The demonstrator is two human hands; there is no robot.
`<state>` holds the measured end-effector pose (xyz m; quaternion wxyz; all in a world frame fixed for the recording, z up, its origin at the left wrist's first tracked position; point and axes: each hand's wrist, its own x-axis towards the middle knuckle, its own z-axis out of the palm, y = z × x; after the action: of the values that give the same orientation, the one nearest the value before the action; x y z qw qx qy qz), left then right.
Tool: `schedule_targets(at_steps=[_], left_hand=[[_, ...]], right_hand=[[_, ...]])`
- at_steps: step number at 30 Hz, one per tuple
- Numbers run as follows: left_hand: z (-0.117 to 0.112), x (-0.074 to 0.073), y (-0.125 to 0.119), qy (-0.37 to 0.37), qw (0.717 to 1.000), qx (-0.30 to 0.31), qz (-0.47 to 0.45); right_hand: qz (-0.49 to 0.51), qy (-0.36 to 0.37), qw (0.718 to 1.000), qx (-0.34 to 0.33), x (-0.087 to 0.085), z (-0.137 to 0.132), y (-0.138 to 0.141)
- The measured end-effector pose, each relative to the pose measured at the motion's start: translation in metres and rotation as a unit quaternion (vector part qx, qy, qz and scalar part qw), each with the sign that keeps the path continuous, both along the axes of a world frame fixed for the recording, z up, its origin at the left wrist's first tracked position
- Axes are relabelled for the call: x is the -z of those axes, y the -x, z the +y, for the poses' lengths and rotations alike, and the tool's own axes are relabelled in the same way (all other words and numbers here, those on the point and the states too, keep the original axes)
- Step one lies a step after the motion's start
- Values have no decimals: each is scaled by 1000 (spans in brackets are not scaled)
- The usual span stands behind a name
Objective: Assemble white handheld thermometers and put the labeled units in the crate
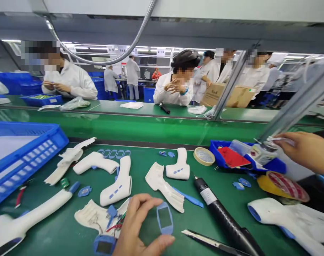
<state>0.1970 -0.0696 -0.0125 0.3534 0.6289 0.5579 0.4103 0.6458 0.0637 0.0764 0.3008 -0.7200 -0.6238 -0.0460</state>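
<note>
My left hand (140, 227) pinches a blue-rimmed display window (165, 218) by its edges between thumb and fingers, upright above the bench. Behind that hand lies an opened white housing half (89, 217) with wires and a blue-framed screen (104, 245). At the right, my right hand (308, 149) is closed on a thin white wipe (284, 140), at the top of a white bottle (263, 154) with a label. The bottle stands in a small blue bin (280, 166). Farther back lie several blue window frames (112, 153) in a row.
Several white gun-shaped housings (117, 185) lie across the green bench. A black electric screwdriver (217, 209), a cutter knife (204, 240), a tape roll (284, 186) and a round dish of screws (203, 156) are at the right. A blue crate (53, 142) stands left. Co-workers (175, 85) sit opposite.
</note>
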Motion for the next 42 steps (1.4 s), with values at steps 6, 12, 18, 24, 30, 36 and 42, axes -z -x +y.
schedule_targets(at_steps=[6,12,18,24,30,36,42], left_hand=[[-5,-10,0,5,1000,25,-4],[-8,-9,3,-41,993,93,68],[-8,-3,5,-122,982,98,101],[-8,-5,7,-137,978,110,114],[-8,-3,7,-143,978,108,105],[-8,-1,5,-153,974,128,106],[-8,-2,6,-124,980,120,95]], right_hand=[[36,-34,983,-179,-4,-89,144],[-2,53,914,-402,18,-135,259],[-106,65,896,-427,27,-135,284],[-136,95,884,-437,20,-144,275],[-74,57,908,-408,9,-146,260],[-63,53,898,-431,20,-147,278],[-133,45,897,-419,29,-137,284]])
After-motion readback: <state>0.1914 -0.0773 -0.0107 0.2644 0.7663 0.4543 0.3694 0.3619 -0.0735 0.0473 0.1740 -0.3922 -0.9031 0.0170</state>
